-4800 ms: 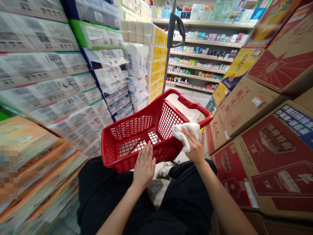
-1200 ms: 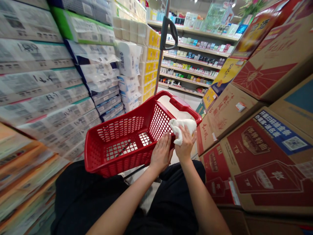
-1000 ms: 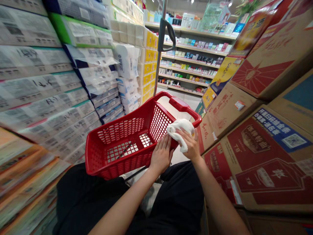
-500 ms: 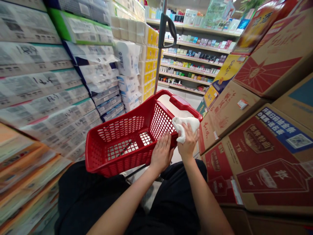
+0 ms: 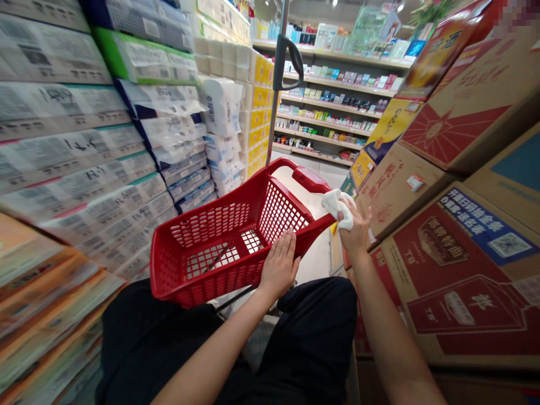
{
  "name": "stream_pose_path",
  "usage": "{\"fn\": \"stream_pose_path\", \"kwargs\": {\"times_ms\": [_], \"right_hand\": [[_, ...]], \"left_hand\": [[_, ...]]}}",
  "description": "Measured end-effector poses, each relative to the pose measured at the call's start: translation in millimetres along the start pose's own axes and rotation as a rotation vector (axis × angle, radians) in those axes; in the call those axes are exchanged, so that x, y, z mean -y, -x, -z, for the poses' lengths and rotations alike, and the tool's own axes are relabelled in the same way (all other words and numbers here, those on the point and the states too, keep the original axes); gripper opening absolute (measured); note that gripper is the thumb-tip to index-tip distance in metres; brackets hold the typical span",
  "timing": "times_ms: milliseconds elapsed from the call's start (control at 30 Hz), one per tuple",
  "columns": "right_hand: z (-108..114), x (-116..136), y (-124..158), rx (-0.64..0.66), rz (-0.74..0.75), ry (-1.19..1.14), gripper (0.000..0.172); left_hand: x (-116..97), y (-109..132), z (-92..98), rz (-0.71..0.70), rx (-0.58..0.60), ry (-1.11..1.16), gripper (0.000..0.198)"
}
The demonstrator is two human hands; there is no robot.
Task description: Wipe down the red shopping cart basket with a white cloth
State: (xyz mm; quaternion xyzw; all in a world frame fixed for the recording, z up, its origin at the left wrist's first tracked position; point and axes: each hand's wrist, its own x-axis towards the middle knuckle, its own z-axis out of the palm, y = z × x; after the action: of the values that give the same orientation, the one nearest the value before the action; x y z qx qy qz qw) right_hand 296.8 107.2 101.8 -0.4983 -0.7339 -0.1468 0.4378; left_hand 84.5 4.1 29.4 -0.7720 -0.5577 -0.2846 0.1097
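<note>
**Head view: white cloth (image 5: pixel 332 201) on the loop handle (image 5: pixel 310 179), wipe prob. mid-way**

Nearest you: your dark trousers (image 5: pixel 314 332), knees bent, w/ the red basket (image 5: pixel 236 277) just past them, upright, no goods visible inside. Your L hand (image 5: pixel 278 267) lies flat over its near rim, fingers straight & close together, steadying it, I'd say; can't tell if the thumb clamps underneath.

Farther on, your R hand (image 5: pixel 356 228) has the cloth pinched in its fingers, bunched around the R-hand bend of the handle & touching it.

Progress, my read: wiping's under way, not finished, as the cloth's on the handle. Can't tell which parts are done: no wet or dry marks show. Rest of the handle is bare of cloth, so maybe left to do.

Beyond: cartons (image 5: pixel 468 315) close on your R, wrapped packs (image 5: pixel 67 135) on your L, a pole w/ grey grip (image 5: pixel 278 67), then stocked shelves (image 5: pixel 333 101) at the back.
</note>
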Motion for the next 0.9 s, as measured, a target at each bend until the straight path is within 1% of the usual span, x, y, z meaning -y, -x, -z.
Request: {"fn": "stream_pose_path", "kwargs": {"times_ms": [67, 133, 200, 267, 300, 367, 433, 467, 500, 567, 633, 700, 767, 833, 900], "right_hand": [[-11, 25, 7, -0.07, -0.086, 0.034, 0.038], [-23, 56, 24, -0.084, -0.103, 0.039, 0.038], [-30, 83, 43, -0.054, -0.059, 0.008, 0.038], [-32, 96, 59, -0.001, 0.032, -0.037, 0.039], [-30, 95, 64, 0.033, 0.095, -0.056, 0.039], [-22, 79, 66, 0.106, 0.238, -0.074, 0.039], [-12, 48, 56, 0.147, 0.347, -0.068, 0.037], [-7, 31, 47, 0.15, 0.368, -0.062, 0.035], [-2, 14, 36, 0.141, 0.356, -0.056, 0.034], [3, -14, 14, 0.103, 0.271, -0.055, 0.033], [1, -26, -3, 0.038, 0.14, -0.062, 0.035], [-6, -20, -9, -0.053, 0.011, -0.057, 0.037], [-16, 2, -3, -0.117, -0.075, -0.036, 0.038], [-25, 34, 14, -0.123, -0.096, -0.027, 0.037], [-31, 66, 34, -0.088, -0.059, -0.044, 0.036]], "left_hand": [[0, 0, 0.3, 0.011, -0.004, 0.007, 0.064], [0, 1, 1.3, 0.006, -0.001, 0.013, 0.063], [1, 1, 2.7, -0.009, 0.005, 0.018, 0.063], [2, 1, 3.9, -0.026, 0.014, 0.021, 0.064], [2, 1, 4.2, -0.028, 0.018, 0.021, 0.064], [3, 2, 3.9, -0.02, 0.021, 0.016, 0.063], [2, 2, 2.7, -0.009, 0.014, 0.005, 0.064], [2, 2, 1.9, -0.008, 0.009, 0.001, 0.064], [2, 1, 1.2, -0.01, 0.006, -0.002, 0.064], [2, 1, 0.0, -0.016, 0.004, -0.001, 0.065], [1, 0, -0.5, -0.013, -0.001, 0.002, 0.066], [1, 0, -0.6, -0.007, -0.01, 0.007, 0.067], [1, 1, -0.3, -0.002, -0.014, 0.014, 0.069], [1, 2, 0.4, -0.002, -0.007, 0.021, 0.07], [1, 2, 1.5, -0.006, 0.007, 0.029, 0.07]]}}
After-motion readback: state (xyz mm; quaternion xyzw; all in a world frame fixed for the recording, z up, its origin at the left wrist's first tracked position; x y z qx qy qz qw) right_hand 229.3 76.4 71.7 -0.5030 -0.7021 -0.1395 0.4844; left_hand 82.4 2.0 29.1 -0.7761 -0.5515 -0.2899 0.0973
